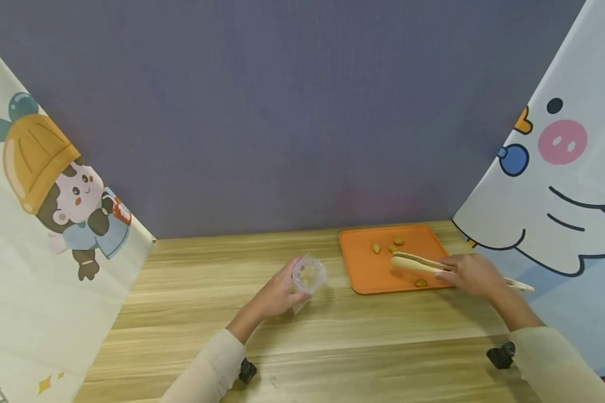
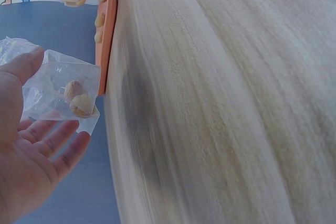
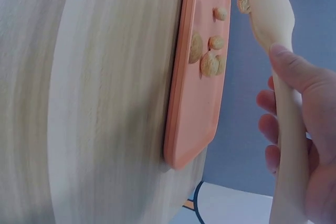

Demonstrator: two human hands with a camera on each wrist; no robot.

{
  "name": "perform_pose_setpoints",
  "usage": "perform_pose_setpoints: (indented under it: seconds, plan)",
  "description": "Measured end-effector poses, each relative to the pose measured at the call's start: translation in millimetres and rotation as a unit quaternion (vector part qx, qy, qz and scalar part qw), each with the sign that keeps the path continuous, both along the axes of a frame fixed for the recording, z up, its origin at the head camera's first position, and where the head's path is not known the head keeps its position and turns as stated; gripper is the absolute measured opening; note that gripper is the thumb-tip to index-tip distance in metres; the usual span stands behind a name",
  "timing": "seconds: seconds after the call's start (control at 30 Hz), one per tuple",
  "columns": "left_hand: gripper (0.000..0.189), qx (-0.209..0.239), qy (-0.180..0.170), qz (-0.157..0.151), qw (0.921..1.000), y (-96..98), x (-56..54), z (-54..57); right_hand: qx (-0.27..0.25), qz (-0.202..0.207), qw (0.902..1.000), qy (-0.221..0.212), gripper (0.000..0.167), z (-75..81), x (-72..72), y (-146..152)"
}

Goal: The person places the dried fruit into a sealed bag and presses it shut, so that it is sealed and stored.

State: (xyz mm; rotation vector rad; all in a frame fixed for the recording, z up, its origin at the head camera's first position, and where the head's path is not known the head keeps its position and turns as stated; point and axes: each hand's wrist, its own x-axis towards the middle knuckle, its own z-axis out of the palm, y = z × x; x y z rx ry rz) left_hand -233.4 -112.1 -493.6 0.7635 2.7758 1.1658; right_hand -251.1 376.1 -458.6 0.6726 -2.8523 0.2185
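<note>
Over the tray (image 1: 365, 274) hover tongs (image 3: 289, 114); leftward, partial lettering (image 1: 0, 396).

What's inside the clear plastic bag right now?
Two nuts show through the clear plastic bag; the left hand covers part, so anything behind it is hidden.

Light was soft, moderately bright. Diffuse shadows smudged the worktop (image 1: 333, 341); left wrist view looked hazy, curved by distortion.
</note>
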Motion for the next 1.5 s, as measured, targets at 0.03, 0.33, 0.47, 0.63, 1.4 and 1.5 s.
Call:
perform_pose_setpoints:
  seconds: [0.03,0.33,0.47,0.63,1.4,1.5]
  plan:
    - [0.092,-0.001,0.002,-0.001,1.0000,0.0,0.1,-0.3,-0.003,0.004,1.0000,0.000,0.042,0.6,0.0,-1.9]
    - [0.092,-0.007,0.008,-0.010,0.9999,0.7,-0.2,-1.3,-0.011,0.031,0.9988,0.035,0.041,2.6,-3.8,-16.4]
    - [0.092,-0.008,0.011,-0.011,0.9998,1.0,-0.5,-0.8,-0.011,0.041,0.9976,0.054,0.041,4.1,-6.2,-23.1]
    - [0.092,-0.008,0.015,-0.008,0.9998,1.2,-1.4,-0.5,-0.001,0.040,0.9981,0.047,0.041,7.9,-8.1,-34.3]
    - [0.093,-0.022,0.026,-0.018,0.9992,5.7,-4.9,-1.6,-0.046,0.055,0.9973,0.015,0.044,16.0,-10.1,-80.5]
    - [0.093,-0.017,0.025,-0.018,0.9994,6.5,-4.8,-1.5,-0.051,0.078,0.9949,0.037,0.042,18.1,-10.1,-87.6]
